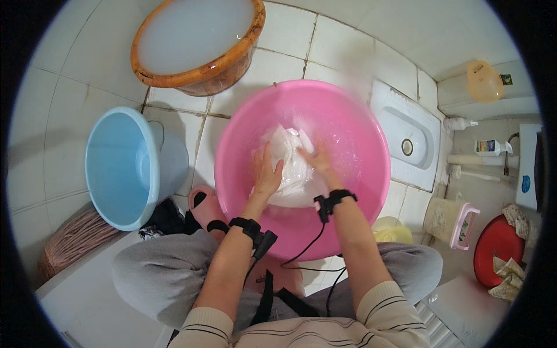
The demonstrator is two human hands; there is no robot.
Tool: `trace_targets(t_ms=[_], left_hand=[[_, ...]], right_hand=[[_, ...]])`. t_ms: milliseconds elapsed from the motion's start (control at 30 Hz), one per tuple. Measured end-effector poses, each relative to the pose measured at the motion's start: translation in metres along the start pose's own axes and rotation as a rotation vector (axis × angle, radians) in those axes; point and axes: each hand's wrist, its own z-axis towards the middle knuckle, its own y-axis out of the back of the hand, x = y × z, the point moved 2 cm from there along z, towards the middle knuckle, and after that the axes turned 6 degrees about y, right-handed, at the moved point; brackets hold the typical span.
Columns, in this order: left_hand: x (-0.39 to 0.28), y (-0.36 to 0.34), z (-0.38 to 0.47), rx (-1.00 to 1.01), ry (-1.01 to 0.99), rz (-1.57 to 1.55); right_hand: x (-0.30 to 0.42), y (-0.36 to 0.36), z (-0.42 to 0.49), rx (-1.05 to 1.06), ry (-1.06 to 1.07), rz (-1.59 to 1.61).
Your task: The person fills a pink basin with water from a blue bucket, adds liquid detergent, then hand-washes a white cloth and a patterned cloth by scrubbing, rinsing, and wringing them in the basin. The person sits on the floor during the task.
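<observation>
A bunched white wet cloth [290, 174] lies in shallow water inside a large round pink plastic basin [250, 226]. My left hand [266, 174] is at the cloth's left side, thumb and fingers spread. Opposite it, at the right side, is my right hand [321, 162], slightly blurred, with its fingers apart. Both hands are at the cloth's sides without a closed grip; how firmly they touch it is unclear. Each wrist wears a black strap with a small device, and cables trail from them.
A wooden tub [250, 32] of cloudy water stands at the upper left. Below it a light-blue bucket [172, 161] lies tipped, near a mop head [76, 243]. A squat toilet [428, 163] adjoins the basin's right. A red basin [498, 252] is at the far right.
</observation>
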Motion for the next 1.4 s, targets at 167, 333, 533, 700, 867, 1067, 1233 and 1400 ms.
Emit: trace_targets(t_ms=[167, 333, 533, 700, 867, 1067, 1233, 1400], left_hand=[[0.017, -0.018, 0.025, 0.169, 0.8, -1.27], [0.027, -0.012, 0.0, 0.343, 0.87, -1.898], [-0.002, -0.029, -0.016, 0.281, 0.98, -1.618], [-0.052, -0.025, -0.022, 0.22, 0.762, -0.984], [-0.022, 0.006, 0.0, 0.345, 0.584, -0.303], [0.015, 0.007, -0.008, 0.059, 0.388, 0.267], [-0.002, -0.009, 0.014, -0.137, 0.288, -0.272], [0.005, -0.024, 0.007, 0.242, 0.959, -1.556]], right_hand=[[0.068, -0.044, -0.024, 0.093, -0.075, 0.56], [0.161, 0.002, -0.066, 0.076, 0.054, 0.682], [0.185, 0.031, -0.048, -0.018, 0.074, 0.339], [0.074, 0.048, -0.006, -0.171, 0.009, -0.187], [-0.034, 0.071, 0.0, 0.096, -0.322, -0.041], [-0.031, 0.057, -0.005, -0.196, 0.067, -0.149], [0.013, -0.022, -0.029, 0.104, 0.007, 0.371], [0.115, 0.001, -0.072, 0.034, 0.006, 0.607]])
